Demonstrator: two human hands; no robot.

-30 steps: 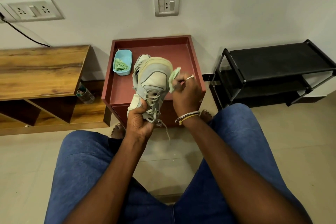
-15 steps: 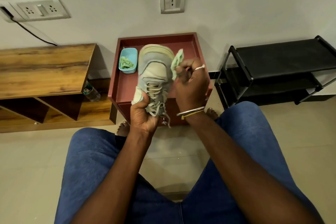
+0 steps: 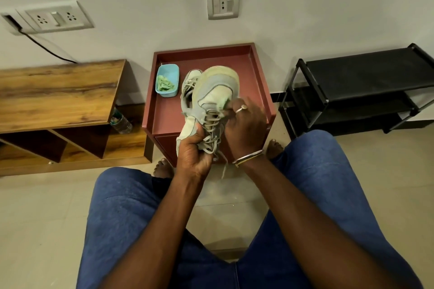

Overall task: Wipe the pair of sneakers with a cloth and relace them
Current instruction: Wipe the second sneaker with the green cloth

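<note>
Cloth [image 3: 223,103] now lower, under right hand [image 3: 244,126]

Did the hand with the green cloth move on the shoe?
Yes. The right hand slid the green cloth from the held sneaker's right edge inward onto its upper, toward the laces. The left hand holds the heel.

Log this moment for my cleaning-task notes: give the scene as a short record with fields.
left hand: grips held sneaker at its laced rear
right hand: presses green cloth on the upper
second sneaker: on the red table, behind the held one
blue tub: on the table, green cloth inside
laces: threaded, ends dangling
</note>
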